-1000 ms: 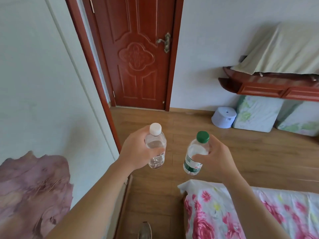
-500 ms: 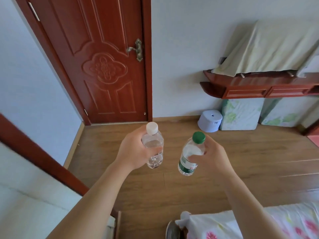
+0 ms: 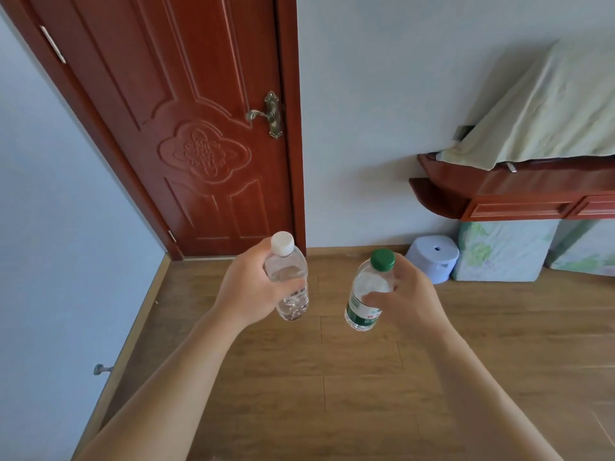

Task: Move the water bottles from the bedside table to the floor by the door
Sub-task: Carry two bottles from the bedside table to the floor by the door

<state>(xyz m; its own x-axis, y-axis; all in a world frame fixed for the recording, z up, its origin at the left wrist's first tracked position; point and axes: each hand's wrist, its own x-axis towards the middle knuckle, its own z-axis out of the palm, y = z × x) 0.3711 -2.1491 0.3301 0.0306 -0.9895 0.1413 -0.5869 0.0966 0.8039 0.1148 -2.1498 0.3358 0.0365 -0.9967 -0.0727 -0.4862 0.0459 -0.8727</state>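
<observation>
My left hand (image 3: 248, 287) grips a clear water bottle with a white cap (image 3: 289, 284), held upright in the air over the wooden floor (image 3: 332, 377). My right hand (image 3: 409, 297) grips a second bottle with a green cap and green label (image 3: 366, 294), tilted slightly, also in the air. Both bottles hang in front of the closed red-brown door (image 3: 199, 128), a short way from its bottom edge. The bedside table is out of view.
A light blue plastic stool (image 3: 432, 257) stands by the wall right of the door. Beside it lie wrapped floral bundles (image 3: 502, 251) under a red-brown wall shelf (image 3: 519, 194) draped with pale cloth. A doorstop (image 3: 101, 369) sticks out of the left wall.
I have moved closer to the door; the bed and the nearer door frame have dropped out of view. Both hands still hold their bottles in the same way.
</observation>
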